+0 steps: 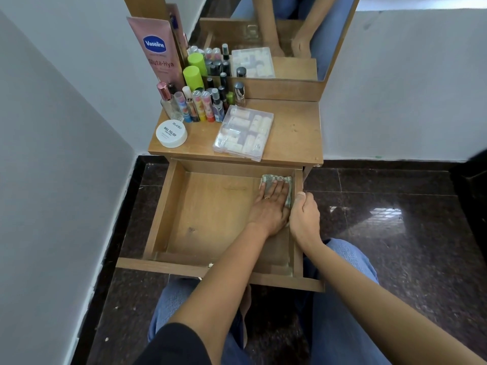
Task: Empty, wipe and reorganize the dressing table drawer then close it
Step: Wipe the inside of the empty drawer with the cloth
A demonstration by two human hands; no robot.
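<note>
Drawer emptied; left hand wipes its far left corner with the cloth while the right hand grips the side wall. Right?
Wrong corner: the head view shows the left hand pressing the cloth into the far right corner of the drawer. The rest holds: drawer empty, right hand gripping the side wall.

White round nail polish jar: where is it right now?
In the head view, the white round jar sits at the front left corner of the wooden tabletop, left of the clear plastic box.
</note>
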